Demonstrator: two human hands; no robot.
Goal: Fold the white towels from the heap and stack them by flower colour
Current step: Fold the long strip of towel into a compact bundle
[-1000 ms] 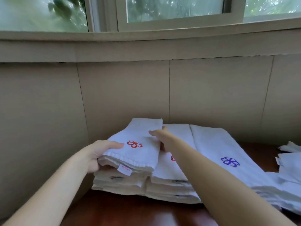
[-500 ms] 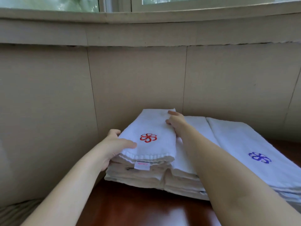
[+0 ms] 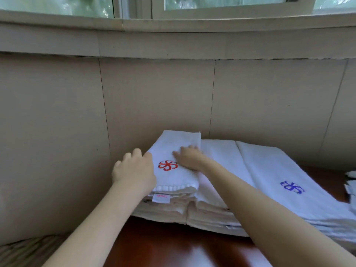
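Head cam: red-flower towel [image 3: 179, 151] tops left stack on wooden table [image 3: 173, 245]. Left hand [image 3: 134, 170] at its left edge, fingertips hidden, grip unclear. Right hand [image 3: 189, 158] flat on top, fingers straight. Blue-flower stack [image 3: 273, 170] at right, cropped.

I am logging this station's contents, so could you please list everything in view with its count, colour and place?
Red-flower towel: one, white, folded, on top of the left stack.
Left stack: one, white towels, by the wall.
Middle stack: one, white, right of the left stack; flower hidden.
Blue-flower towel: one, white, on top of the right stack.
Loose towels: count unclear, white, at the right edge.
Table: one, reddish-brown wood, under the stacks.
Wall panels: several, beige, behind the towels.
Window: one, pale frame, at the top.
Left hand: touches the red-flower towel's left edge.
Right hand: lies flat on it.
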